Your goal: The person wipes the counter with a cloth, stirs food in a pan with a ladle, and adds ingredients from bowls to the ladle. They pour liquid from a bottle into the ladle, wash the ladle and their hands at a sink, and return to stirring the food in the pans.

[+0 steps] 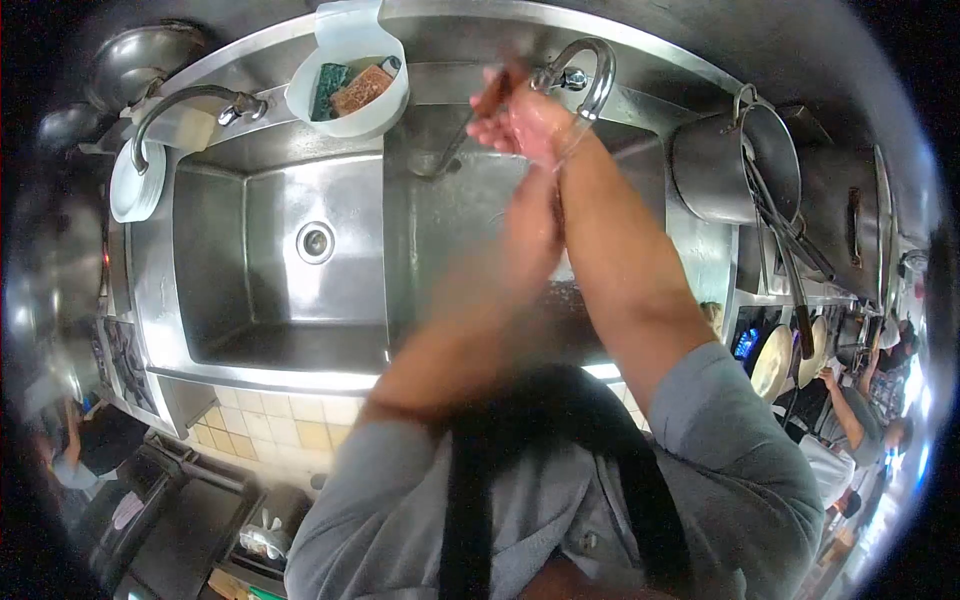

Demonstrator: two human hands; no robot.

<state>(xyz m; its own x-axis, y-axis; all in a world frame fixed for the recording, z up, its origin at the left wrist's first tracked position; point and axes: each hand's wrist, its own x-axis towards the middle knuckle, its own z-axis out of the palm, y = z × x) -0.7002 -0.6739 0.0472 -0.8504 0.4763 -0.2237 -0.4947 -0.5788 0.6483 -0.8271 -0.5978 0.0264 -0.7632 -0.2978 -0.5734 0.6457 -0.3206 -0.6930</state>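
Observation:
My right hand (pixel 530 125) is wet and raised over the right sink basin, close to the curved faucet (pixel 603 75). A long utensil with a brown handle (pixel 497 92) lies across its fingers, held there. The thin metal shaft slants down into the basin to a rounded end (pixel 430 168), which looks like a ladle's bowl. My left hand (pixel 535 225) is smeared by motion just below, against my right wrist. Its fingers cannot be made out.
The left basin (pixel 215 250) has a round drain (pixel 315 242). A white tub (pixel 347 125) of scrub pads hangs at the back. White plates (pixel 138 185) stand at left, a large pot (pixel 705 170) with long-handled tools (pixel 790 260) at right. Other people (pixel 850 420) work farther right.

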